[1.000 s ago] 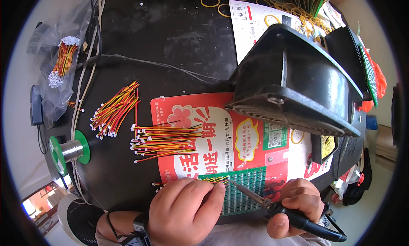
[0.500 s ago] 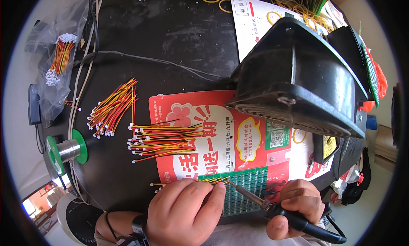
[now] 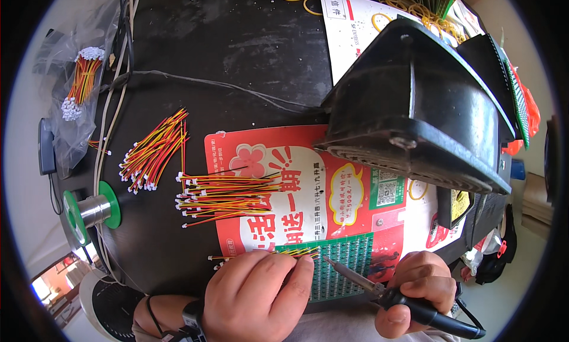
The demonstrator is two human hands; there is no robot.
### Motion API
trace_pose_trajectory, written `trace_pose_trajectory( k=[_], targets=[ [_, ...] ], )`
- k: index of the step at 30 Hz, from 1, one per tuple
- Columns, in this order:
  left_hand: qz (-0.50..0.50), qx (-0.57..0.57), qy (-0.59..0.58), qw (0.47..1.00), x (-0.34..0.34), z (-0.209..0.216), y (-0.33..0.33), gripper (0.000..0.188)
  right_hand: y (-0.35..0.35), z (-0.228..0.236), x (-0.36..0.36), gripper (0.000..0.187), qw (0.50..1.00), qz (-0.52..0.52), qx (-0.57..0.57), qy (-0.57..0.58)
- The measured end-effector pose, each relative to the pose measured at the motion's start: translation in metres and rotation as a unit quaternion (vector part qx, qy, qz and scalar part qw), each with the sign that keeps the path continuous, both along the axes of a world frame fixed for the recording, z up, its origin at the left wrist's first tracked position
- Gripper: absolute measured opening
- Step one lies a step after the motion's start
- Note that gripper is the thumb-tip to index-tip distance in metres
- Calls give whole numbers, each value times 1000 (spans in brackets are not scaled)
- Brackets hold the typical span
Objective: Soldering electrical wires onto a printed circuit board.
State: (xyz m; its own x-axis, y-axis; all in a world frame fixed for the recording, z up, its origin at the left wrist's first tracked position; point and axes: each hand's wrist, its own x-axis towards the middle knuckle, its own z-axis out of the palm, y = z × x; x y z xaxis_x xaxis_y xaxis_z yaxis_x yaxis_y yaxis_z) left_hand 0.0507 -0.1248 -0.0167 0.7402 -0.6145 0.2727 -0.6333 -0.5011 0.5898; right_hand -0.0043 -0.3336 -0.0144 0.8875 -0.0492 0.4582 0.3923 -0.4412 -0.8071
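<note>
My left hand [image 3: 256,294] is closed over the left part of a green circuit board [image 3: 345,265]. Its thumb and forefinger pinch a red, yellow and black connector wire [image 3: 303,251] close to the wire's end at the board; the fingers hide part of it. More such wires lie along the board's upper edge, their white plugs poking out left of the hand. A soldering iron [image 3: 358,278] is gripped in my right hand [image 3: 422,288]. Its tip hovers over the board, a little right of the wire ends.
A black fan-like housing [image 3: 409,111] stands at the right. Loose wire bundles [image 3: 228,194] lie on a red printed sheet [image 3: 320,140], another wire pile [image 3: 155,155] beside it. A solder spool [image 3: 92,211], cables and a bag of wires [image 3: 83,84] are at the left; a yellow sponge [image 3: 459,204] sits right.
My right hand has drawn the soldering iron slightly right and down, so its tip has come away from the wire ends. The left hand stays almost in place.
</note>
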Motion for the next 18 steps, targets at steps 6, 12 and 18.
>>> trace_pose_trajectory(
  k=[6, 12, 18],
  targets=[
    [32, -12, -11, 999, -2, 12, -1, 17, 4, -10, -4, 32, 998, -54, -24, -25],
    [50, 15, -20, 998, -4, 15, -4, 6, -2, 14, 9, 29, 997, 56, 15, 42],
    [54, 18, -20, 998, -6, 13, -7, 5, 2, -7, -3, 33, 999, -32, -39, -5]
  ],
)
